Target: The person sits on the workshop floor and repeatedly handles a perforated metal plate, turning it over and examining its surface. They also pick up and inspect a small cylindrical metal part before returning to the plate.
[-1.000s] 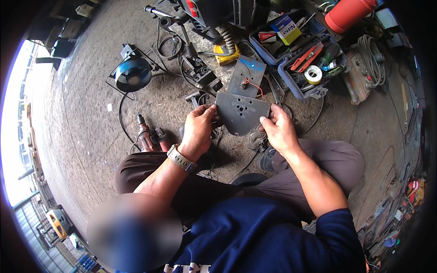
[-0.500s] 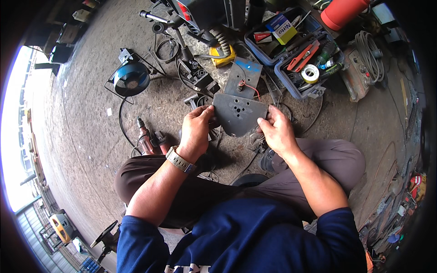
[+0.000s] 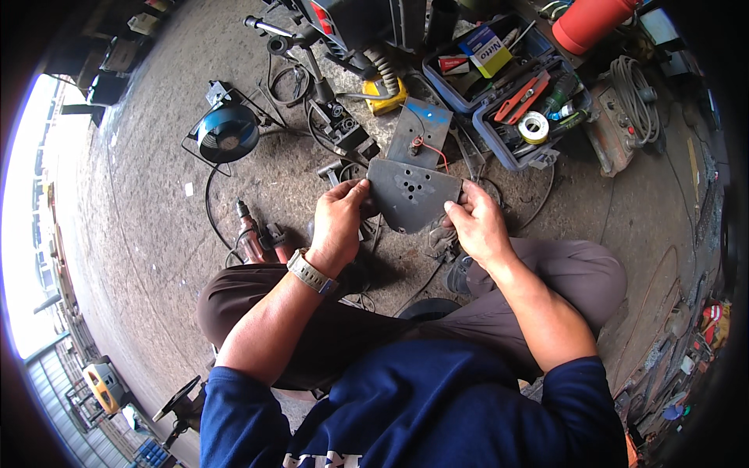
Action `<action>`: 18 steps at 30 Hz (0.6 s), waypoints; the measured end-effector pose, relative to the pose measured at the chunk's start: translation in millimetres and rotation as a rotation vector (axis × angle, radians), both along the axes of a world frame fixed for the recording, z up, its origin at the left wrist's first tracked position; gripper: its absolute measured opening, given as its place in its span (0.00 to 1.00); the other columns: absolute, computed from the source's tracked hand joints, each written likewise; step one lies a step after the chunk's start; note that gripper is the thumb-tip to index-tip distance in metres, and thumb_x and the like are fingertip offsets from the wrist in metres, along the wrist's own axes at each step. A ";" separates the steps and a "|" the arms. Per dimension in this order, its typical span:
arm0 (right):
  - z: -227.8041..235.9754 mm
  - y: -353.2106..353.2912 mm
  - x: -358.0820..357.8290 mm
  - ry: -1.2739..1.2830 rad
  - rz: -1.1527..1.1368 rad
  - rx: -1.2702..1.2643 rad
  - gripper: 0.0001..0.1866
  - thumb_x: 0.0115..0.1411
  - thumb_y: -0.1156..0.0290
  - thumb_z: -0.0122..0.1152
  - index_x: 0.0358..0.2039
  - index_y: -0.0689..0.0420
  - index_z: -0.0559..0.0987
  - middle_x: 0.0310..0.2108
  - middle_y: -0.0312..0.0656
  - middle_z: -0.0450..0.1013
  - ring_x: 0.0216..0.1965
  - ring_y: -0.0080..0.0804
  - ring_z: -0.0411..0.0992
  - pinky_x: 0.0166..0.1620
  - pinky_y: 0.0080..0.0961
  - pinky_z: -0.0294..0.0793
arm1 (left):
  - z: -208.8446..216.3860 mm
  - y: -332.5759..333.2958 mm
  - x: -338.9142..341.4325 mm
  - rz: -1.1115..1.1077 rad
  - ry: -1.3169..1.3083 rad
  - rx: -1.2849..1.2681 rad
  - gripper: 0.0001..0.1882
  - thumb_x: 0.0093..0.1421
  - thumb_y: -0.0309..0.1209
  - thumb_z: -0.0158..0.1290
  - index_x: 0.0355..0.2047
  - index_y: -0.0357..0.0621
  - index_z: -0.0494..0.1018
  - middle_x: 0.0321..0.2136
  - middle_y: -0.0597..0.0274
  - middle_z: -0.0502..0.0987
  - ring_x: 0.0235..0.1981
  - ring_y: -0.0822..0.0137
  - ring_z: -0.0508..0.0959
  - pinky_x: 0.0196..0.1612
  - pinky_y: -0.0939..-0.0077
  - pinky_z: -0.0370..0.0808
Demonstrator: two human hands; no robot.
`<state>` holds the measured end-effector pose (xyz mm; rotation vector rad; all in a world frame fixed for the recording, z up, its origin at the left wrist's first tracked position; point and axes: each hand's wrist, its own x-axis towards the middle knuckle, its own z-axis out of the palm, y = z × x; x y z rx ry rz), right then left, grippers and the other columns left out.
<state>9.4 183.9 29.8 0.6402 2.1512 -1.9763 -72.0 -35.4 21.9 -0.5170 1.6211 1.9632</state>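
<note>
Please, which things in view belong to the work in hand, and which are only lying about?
In hand:
- metal plate with holes, held by left hand and right hand

Apparently lying about:
- drill
- toolbox
- coiled cable

Well left of your left hand (image 3: pixel 337 225), daylight glares pure white; shadow darkens the floor (image 3: pixel 402 265) between that hand and your right hand (image 3: pixel 480 226). Both look sharp; fisheye edges bend into black.

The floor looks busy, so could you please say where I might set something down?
Bare floor lies left of the drill and between the coil-topped box and right knee; beyond the plate, toward the toolbox, it is crowded.
</note>
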 end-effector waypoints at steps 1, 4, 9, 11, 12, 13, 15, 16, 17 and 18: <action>-2.2 0.2 0.4 0.006 -0.005 0.008 0.12 0.64 0.80 0.56 0.48 0.69 0.72 0.32 0.41 0.76 0.28 0.23 0.76 0.32 0.21 0.77 | -0.8 -1.0 0.1 -0.002 -0.001 0.001 0.13 0.69 0.32 0.54 0.44 0.31 0.78 0.32 0.61 0.80 0.31 0.72 0.78 0.39 0.74 0.78; -9.7 2.0 1.9 0.024 -0.005 0.030 0.17 0.64 0.79 0.57 0.53 0.69 0.72 0.32 0.44 0.79 0.28 0.26 0.80 0.31 0.23 0.79 | -1.1 -1.9 0.3 0.009 0.011 0.014 0.13 0.68 0.32 0.55 0.44 0.32 0.78 0.32 0.62 0.80 0.30 0.72 0.78 0.39 0.75 0.78; -17.8 3.4 2.9 0.025 -0.027 0.040 0.18 0.64 0.78 0.57 0.53 0.68 0.72 0.31 0.43 0.79 0.28 0.26 0.80 0.31 0.24 0.78 | 0.1 0.0 2.0 0.038 0.014 0.045 0.11 0.68 0.30 0.56 0.43 0.33 0.78 0.32 0.63 0.80 0.31 0.73 0.77 0.39 0.75 0.77; -11.7 3.3 1.4 0.004 -0.010 0.052 0.13 0.64 0.80 0.55 0.49 0.68 0.73 0.31 0.39 0.76 0.28 0.23 0.76 0.32 0.22 0.76 | 0.7 0.1 2.5 0.051 0.026 0.061 0.11 0.67 0.30 0.56 0.42 0.33 0.78 0.31 0.63 0.80 0.30 0.73 0.78 0.38 0.75 0.78; -7.1 3.2 0.1 -0.006 -0.003 0.057 0.11 0.64 0.81 0.54 0.47 0.68 0.74 0.31 0.38 0.74 0.28 0.21 0.74 0.33 0.21 0.76 | -0.1 -0.6 2.8 0.050 0.031 0.073 0.11 0.67 0.30 0.56 0.42 0.33 0.78 0.31 0.63 0.80 0.30 0.73 0.78 0.38 0.75 0.78; -4.3 3.9 -1.5 -0.003 0.002 0.057 0.12 0.64 0.81 0.54 0.48 0.68 0.74 0.31 0.38 0.75 0.28 0.22 0.74 0.33 0.21 0.76 | -1.1 -1.2 3.1 0.050 0.036 0.086 0.10 0.67 0.30 0.56 0.42 0.33 0.78 0.31 0.63 0.80 0.30 0.74 0.78 0.38 0.75 0.78; -1.1 5.2 -4.9 0.005 0.005 0.052 0.14 0.64 0.80 0.54 0.51 0.68 0.74 0.32 0.38 0.76 0.29 0.22 0.75 0.33 0.22 0.76 | -1.9 -2.2 3.8 0.055 0.024 0.111 0.09 0.67 0.29 0.55 0.41 0.34 0.77 0.30 0.63 0.79 0.30 0.73 0.79 0.39 0.74 0.79; -1.2 6.0 -6.1 0.018 0.006 0.040 0.15 0.64 0.80 0.54 0.52 0.67 0.74 0.32 0.38 0.76 0.29 0.22 0.74 0.34 0.22 0.76 | -1.8 -2.5 4.4 0.058 0.017 0.123 0.08 0.67 0.28 0.55 0.40 0.34 0.77 0.30 0.63 0.79 0.30 0.72 0.79 0.39 0.74 0.80; -1.6 7.2 -7.5 0.031 0.006 0.028 0.16 0.64 0.80 0.54 0.53 0.66 0.74 0.33 0.38 0.77 0.29 0.22 0.74 0.34 0.22 0.76 | -0.8 -1.7 5.5 0.066 -0.004 0.134 0.08 0.67 0.28 0.54 0.39 0.34 0.77 0.30 0.62 0.79 0.30 0.71 0.79 0.39 0.73 0.80; -2.2 8.6 -8.7 0.045 0.007 0.016 0.18 0.64 0.80 0.53 0.55 0.66 0.74 0.34 0.39 0.77 0.29 0.21 0.74 0.34 0.22 0.76 | 0.2 -0.3 7.5 0.076 -0.024 0.145 0.07 0.67 0.27 0.53 0.39 0.34 0.76 0.29 0.61 0.79 0.29 0.70 0.80 0.39 0.73 0.80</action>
